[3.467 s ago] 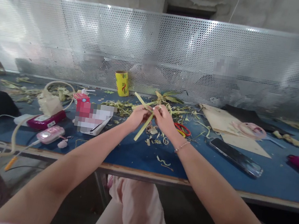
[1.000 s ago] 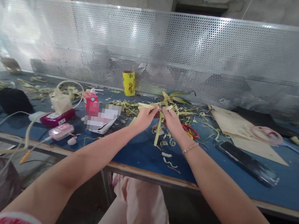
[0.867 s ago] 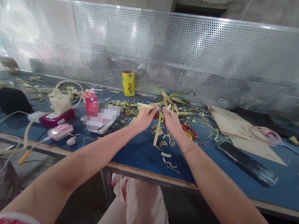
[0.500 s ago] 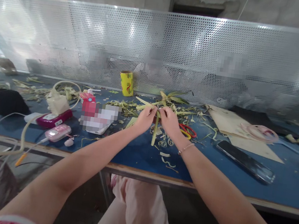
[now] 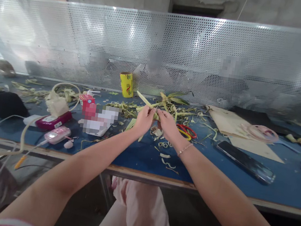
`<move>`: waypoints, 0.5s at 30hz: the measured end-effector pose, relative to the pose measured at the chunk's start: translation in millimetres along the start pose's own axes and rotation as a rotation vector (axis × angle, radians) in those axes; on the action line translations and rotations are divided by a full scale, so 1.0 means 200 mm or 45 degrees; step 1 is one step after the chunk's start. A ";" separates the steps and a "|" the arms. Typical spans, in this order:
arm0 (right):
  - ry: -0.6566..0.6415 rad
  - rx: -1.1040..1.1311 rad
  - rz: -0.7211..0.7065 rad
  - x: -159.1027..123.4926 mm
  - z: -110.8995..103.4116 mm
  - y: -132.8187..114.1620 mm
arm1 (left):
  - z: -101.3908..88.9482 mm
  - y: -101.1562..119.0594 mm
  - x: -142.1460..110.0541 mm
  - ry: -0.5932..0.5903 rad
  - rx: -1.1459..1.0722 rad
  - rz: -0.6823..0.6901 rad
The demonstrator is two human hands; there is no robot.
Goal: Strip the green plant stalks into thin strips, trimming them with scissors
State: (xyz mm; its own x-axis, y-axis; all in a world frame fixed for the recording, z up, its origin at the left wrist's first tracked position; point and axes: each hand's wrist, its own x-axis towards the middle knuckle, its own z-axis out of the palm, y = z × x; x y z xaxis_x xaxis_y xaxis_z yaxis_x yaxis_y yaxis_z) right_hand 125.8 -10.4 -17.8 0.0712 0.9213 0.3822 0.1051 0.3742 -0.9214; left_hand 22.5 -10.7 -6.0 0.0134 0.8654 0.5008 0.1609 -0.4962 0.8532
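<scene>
My left hand (image 5: 144, 120) and my right hand (image 5: 166, 124) meet above the middle of the blue table. Both are closed, fingertips together, on a small piece made of pale green leaf strips. From the left fingers one flat leaf strip (image 5: 143, 98) sticks out up and to the left. The fingers cover most of the held piece, so its shape is hard to tell. Just beyond the hands lies a bundle of green leaves (image 5: 166, 99). Curled leaf scraps (image 5: 164, 144) are scattered below the right hand, near red and yellow rings (image 5: 187, 131).
On the left are a pink carton (image 5: 88, 106), a white device (image 5: 100, 122), a magenta power block (image 5: 54, 120) and cables. A yellow roll (image 5: 126, 85) stands by the perforated metal screen (image 5: 177, 49). A dark phone (image 5: 245, 162) and beige paper sheets (image 5: 226, 122) lie on the right.
The strip that hung toward me between my hands no longer shows there. The strip at my left fingers points up more steeply. My hands have turned slightly and stay close together.
</scene>
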 end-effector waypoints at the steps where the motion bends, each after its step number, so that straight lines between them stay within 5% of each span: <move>1: 0.025 0.031 0.006 0.00 0.00 0.00 | 0.00 0.00 0.00 -0.006 0.004 0.011; 15: 0.226 0.003 -0.348 0.01 -0.02 -0.01 | 0.00 0.08 -0.03 -0.220 -0.315 -0.208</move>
State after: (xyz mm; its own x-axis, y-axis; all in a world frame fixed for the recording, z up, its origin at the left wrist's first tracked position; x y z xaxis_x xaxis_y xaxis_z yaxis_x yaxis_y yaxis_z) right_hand 130.3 -9.0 -15.5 0.2127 0.7540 0.6215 0.1416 0.6056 -0.7831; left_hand 25.0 -24.2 4.3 0.1779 0.9231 0.3408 -0.0690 -0.3338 0.9401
